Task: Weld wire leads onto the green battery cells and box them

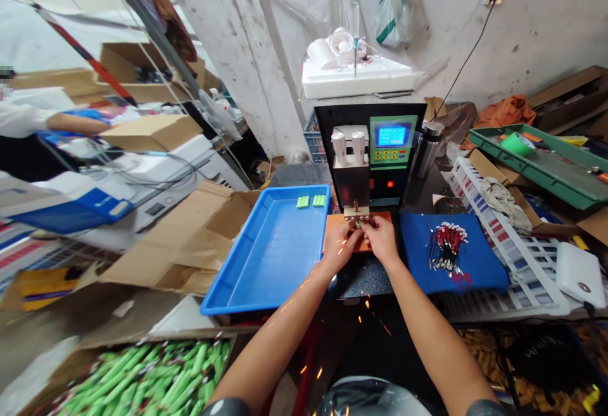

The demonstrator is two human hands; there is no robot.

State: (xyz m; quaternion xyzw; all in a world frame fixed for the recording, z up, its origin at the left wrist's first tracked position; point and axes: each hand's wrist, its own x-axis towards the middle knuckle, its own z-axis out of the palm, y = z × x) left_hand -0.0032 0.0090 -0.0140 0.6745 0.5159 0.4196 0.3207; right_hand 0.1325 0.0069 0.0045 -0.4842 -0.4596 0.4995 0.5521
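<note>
Both hands meet under the head of a black spot welder [349,182] with a lit blue screen. Between my fingertips shows a bit of a green battery pack [358,225], mostly hidden by the fingers. My left hand [342,242] pinches it from the left and my right hand [380,237] from the right, above an orange board [332,225]. Orange sparks fly over and below my forearms. Left of the welder, a blue tray [266,264] bears two small groups of green battery packs [303,202] at its far end.
Red and black wire leads [447,245] lie heaped on a blue cloth [413,270] to the right. A box of green battery packs [156,378] stands at lower left. Near a white plastic crate [527,258] is a green tray [536,178]. Another person's arm [78,123] shows far left.
</note>
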